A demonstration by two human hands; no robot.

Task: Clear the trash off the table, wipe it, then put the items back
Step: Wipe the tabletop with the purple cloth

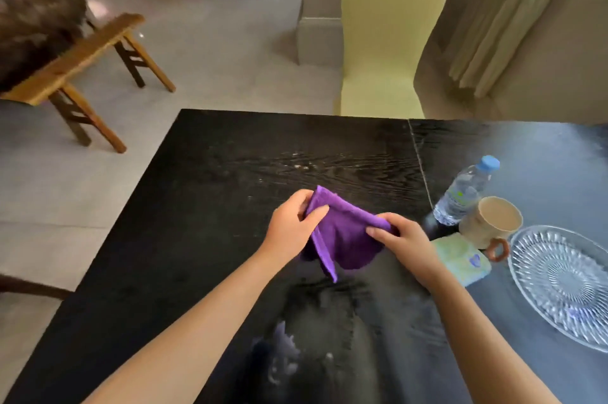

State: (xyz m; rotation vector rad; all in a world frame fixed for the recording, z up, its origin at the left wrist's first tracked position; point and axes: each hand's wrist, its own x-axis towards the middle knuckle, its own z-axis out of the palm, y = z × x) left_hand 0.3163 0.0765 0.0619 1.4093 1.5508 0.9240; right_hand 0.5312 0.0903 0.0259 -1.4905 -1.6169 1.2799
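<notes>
A purple cloth (342,239) hangs folded between both hands just above the middle of the black table (204,212). My left hand (291,227) pinches its left upper corner. My right hand (406,244) grips its right edge. On the right side of the table stand a clear water bottle (462,194) with a blue cap, a beige mug (492,222) with a brown handle, a small green tissue pack (464,260) and a cut-glass plate (566,282). Wet streaks and pale smears show on the table near its front edge.
A yellow-covered chair (388,38) stands at the table's far edge. A wooden bench (88,58) stands on the tiled floor to the left. A curtain (500,15) hangs at the back right. A seam runs across the tabletop left of the bottle.
</notes>
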